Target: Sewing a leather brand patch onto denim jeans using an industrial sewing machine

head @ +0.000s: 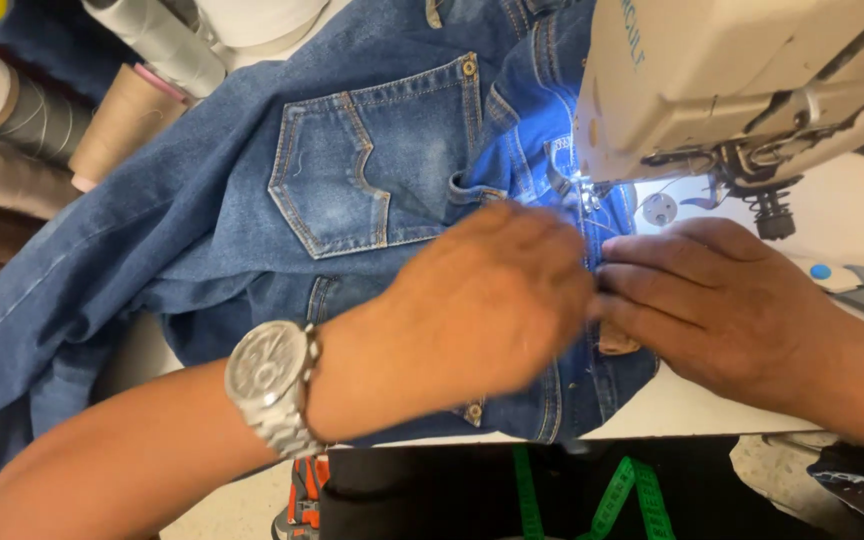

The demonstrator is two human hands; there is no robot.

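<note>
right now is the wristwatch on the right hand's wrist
No, the silver wristwatch sits on the wrist of the left hand, while the right hand has a bare wrist.

Pale worktable (692,415) (lamp-lit), thread cones (122,120)

A pair of blue denim jeans (252,230) lies spread flat, back pocket up, its waistband at the right under the sewing-machine needle.

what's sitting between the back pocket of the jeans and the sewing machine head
In the head view, only more jeans: a folded, brightly lit denim seam lies between the back pocket and the sewing machine head.
</note>
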